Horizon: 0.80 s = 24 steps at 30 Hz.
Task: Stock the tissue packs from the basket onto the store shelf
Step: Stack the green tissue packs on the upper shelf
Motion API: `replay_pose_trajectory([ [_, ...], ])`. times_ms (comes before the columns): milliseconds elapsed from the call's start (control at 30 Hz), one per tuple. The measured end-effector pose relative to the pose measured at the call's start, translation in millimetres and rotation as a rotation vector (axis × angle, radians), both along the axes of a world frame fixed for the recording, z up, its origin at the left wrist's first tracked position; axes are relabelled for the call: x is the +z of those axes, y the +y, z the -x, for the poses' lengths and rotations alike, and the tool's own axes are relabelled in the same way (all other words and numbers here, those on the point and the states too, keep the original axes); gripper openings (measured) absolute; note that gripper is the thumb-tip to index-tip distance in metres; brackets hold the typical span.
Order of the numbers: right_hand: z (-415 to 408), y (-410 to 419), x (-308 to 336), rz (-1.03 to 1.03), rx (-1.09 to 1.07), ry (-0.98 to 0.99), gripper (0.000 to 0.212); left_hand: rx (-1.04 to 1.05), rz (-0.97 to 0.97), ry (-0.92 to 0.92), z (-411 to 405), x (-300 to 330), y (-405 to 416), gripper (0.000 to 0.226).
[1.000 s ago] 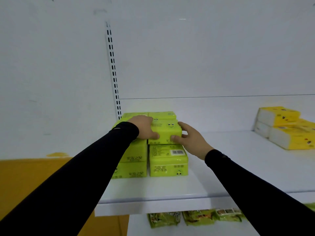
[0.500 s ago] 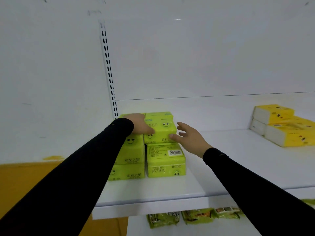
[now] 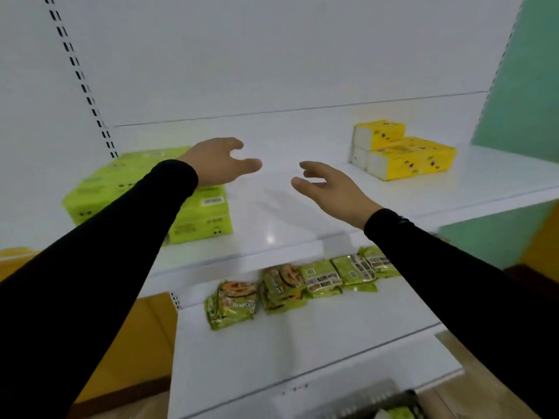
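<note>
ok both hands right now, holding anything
left hand: open, holding nothing
right hand: open, fingers loosely spread, holding nothing

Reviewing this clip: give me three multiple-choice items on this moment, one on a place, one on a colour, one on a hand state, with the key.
1. Where do the green tissue packs sit?
A. upper shelf, left end
B. lower shelf
C. floor

2. What colour are the packs at the upper shelf's right end?
A. blue
B. yellow
C. red

3. What do the left hand and right hand hold?
A. one green pack each
B. one pack together
C. nothing

Key: 1 A, they are stacked by the slotted upright; 2 B, yellow wrappers with white ends; 3 C, both hands hang over the shelf with loose fingers.
</note>
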State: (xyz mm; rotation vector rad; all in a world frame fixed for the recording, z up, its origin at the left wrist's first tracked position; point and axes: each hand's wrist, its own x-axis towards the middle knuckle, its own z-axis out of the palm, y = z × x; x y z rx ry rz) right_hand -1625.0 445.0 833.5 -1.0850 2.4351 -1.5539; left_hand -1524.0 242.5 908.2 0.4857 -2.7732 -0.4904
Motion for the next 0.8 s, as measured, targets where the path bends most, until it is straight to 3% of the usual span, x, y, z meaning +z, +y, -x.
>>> replay_pose_trajectory([
  [233, 18.0, 146.7, -66.5, 0.022, -0.045, -0.074, 0.053, -0.088, -0.147, 0.026, 23.7, -89.7, 142.3, 0.070],
  [333, 32.4, 205.6, -116.3, -0.008, -0.049, -0.150, 0.050, -0.085, -0.057, 0.005, 29.1, -149.8, 199.3, 0.073],
  [400, 39.4, 239.0, -155.0, -0.006, -0.083, -0.225, 0.048, -0.048, -0.005, 0.093, 25.3, -181.6, 229.7, 0.065],
  [533, 36.9, 286.2, -220.3, -0.104, -0.084, -0.377, 0.052, 0.007, -0.126, 0.271, 13.5, -226.2, 266.4, 0.046],
  [667, 30.0, 307.4, -281.8, -0.164, -0.143, -0.541, 0.048, -0.123, -0.207, -0.026, 17.1, -296.8, 288.4, 0.045],
  [800, 16.0, 315.8, -371.5, -0.312, -0.163, -0.665, 0.050, -0.121, -0.418, -0.345, 23.9, -412.6, 301.5, 0.051],
])
